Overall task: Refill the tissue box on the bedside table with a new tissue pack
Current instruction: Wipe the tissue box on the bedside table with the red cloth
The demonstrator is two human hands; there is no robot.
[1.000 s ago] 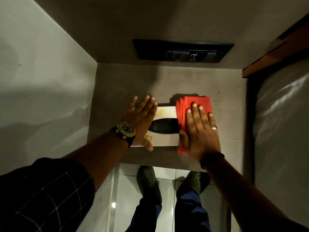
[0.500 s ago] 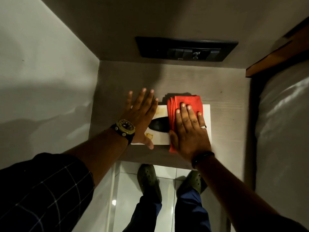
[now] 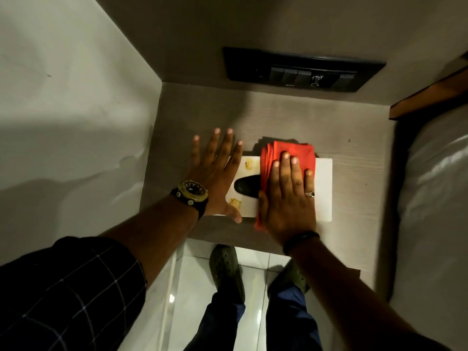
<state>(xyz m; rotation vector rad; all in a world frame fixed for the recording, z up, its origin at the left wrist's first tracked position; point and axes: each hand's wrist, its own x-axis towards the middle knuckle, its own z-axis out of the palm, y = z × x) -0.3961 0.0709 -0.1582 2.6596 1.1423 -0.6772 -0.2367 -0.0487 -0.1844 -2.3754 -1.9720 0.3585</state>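
A white tissue box (image 3: 324, 188) lies flat on the grey bedside table (image 3: 278, 117), its dark oval slot (image 3: 247, 188) partly showing. My left hand (image 3: 215, 173) rests flat on the box's left end, fingers spread, holding nothing. My right hand (image 3: 288, 196) presses flat on a folded red cloth (image 3: 291, 148) that lies across the middle of the box top and covers part of the slot. The cloth is under the palm, not gripped. No new tissue pack is in view.
A black switch panel (image 3: 301, 69) is on the wall behind the table. A pale wall (image 3: 76, 110) closes the left side. A bed with white bedding (image 3: 435, 198) and a wooden headboard (image 3: 430, 97) stands at the right. My feet (image 3: 225, 269) stand on white floor tiles below the table edge.
My right hand has slid the red cloth leftward across the box top, from its right end to the middle. The box's right end now shows. My left hand has stayed on the left end.
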